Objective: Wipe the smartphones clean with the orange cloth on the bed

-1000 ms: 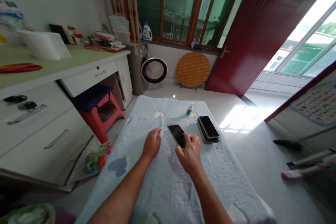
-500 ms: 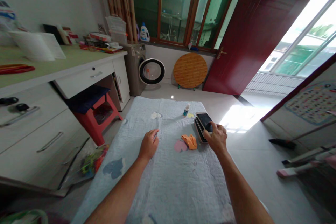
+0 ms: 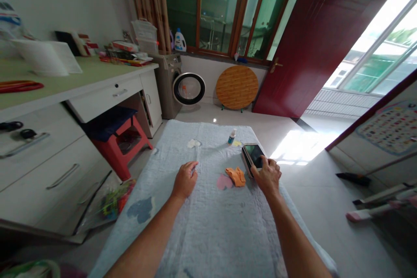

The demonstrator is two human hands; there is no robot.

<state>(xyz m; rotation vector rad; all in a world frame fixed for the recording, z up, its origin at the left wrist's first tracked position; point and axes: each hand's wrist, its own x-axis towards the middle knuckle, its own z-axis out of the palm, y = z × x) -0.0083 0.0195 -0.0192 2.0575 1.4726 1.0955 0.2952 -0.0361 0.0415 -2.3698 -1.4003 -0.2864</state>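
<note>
My right hand (image 3: 267, 175) grips the near end of a smartphone (image 3: 254, 154) with a dark screen, thumb on its left edge and fingers over the right. The phone lies on a dark, flat, pale-edged item (image 3: 246, 161), mostly covered by it. On the cloth-covered table (image 3: 208, 221), my left hand (image 3: 185, 179) rests with fingers curled together; whether anything is inside them is hidden. Between the hands, nearer the right one, lies a crumpled orange cloth (image 3: 236, 177). A small spray bottle (image 3: 231, 137) with a blue label and white top stands upright beyond it.
To the left are a white desk (image 3: 97, 89) and a red stool (image 3: 130, 139) with a dark seat. A washing machine (image 3: 169, 84) with its door open, a round wooden tabletop (image 3: 237, 87) and a red door (image 3: 312, 39) are beyond the table.
My right hand has brought the smartphone slightly down and nearer, so it sits more squarely over the item beneath. The left hand, orange cloth and spray bottle stay put.
</note>
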